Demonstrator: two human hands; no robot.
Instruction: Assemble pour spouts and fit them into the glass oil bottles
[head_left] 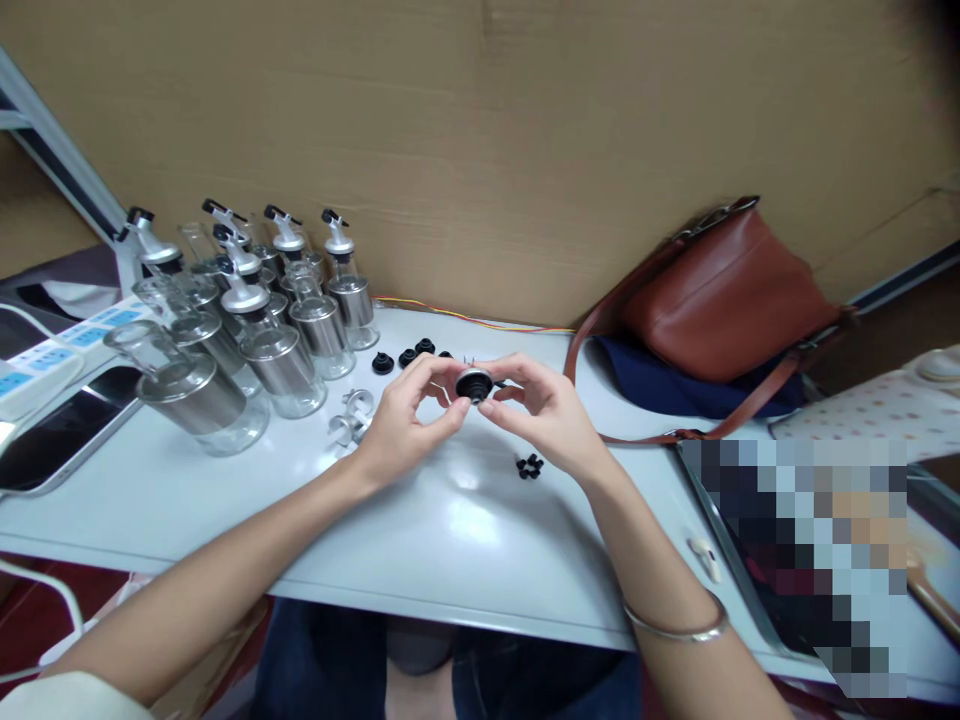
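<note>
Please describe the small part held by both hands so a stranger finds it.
Over the pale table, left of the brown bag, the left hand and right hand meet. Between their fingertips sits a round black cap. Unlike the black pieces behind it, it alone is off the table.

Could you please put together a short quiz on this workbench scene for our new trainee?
1. True or false: the left hand lies flat on the table while the right hand works alone.
2. Where is the brown bag? A) hanging from a hook B) at the table's far right, by the cardboard wall C) on the floor
3. Which wrist bears the bracelet?
Key: 1. False: both hands pinch the round black cap above the table. 2. B. 3. The right.
</note>
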